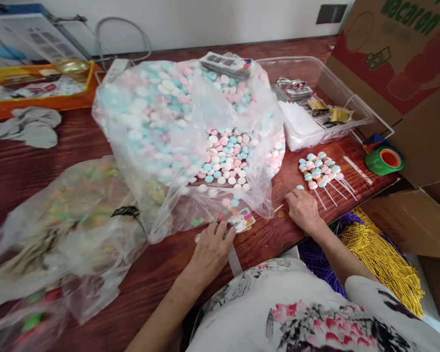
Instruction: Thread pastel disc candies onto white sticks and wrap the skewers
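Observation:
My left hand (212, 247) rests palm down at the table's front edge, its fingers apart and touching small printed cards (244, 220). Curled on the tabletop, my right hand (303, 209) has its fingers closed, and whatever is under them is hidden. A small blue disc (299, 187) lies just beyond its fingertips, and a short white stick (278, 208) lies to its left. To its right is a cluster of pink, white and blue macaron-shaped pieces on sticks (320, 170). A large clear bag (146, 122) of loose pastel discs (225, 159) lies open in front of me.
Another plastic bag (84, 205) lies at the left, near grey gloves (40, 127) and an orange tray (69, 98). A clear bin (315, 63) holds small packets. Green tape (383, 160) sits by a cardboard box (388, 88). Gold bead strands (381, 259) hang below the edge.

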A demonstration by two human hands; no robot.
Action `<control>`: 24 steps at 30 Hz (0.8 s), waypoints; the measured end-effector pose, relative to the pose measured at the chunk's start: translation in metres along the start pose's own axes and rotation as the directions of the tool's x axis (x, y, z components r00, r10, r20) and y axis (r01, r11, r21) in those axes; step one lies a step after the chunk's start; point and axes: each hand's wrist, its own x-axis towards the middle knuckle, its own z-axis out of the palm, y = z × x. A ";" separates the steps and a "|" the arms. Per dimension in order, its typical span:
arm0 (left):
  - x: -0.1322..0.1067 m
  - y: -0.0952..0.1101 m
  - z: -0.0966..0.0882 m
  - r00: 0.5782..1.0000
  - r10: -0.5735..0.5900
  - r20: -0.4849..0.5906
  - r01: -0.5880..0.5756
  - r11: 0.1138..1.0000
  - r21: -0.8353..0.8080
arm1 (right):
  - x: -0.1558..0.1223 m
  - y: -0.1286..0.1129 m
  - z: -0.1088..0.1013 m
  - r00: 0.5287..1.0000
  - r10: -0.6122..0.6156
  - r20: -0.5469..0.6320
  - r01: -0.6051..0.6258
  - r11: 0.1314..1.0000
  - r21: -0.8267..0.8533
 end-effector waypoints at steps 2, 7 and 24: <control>-0.002 0.007 -0.004 0.998 -0.034 0.044 0.035 0.999 -0.033 | -0.009 0.007 -0.003 0.997 0.019 -0.078 -0.016 0.999 0.041; -0.008 0.015 -0.010 0.995 -0.092 0.042 0.094 0.993 -0.070 | -0.023 0.019 0.005 0.949 0.010 -0.314 0.042 0.986 0.161; 0.011 0.034 0.006 0.995 -0.099 0.019 0.096 0.989 0.111 | -0.009 -0.004 -0.016 0.971 0.002 -0.241 0.051 0.975 0.216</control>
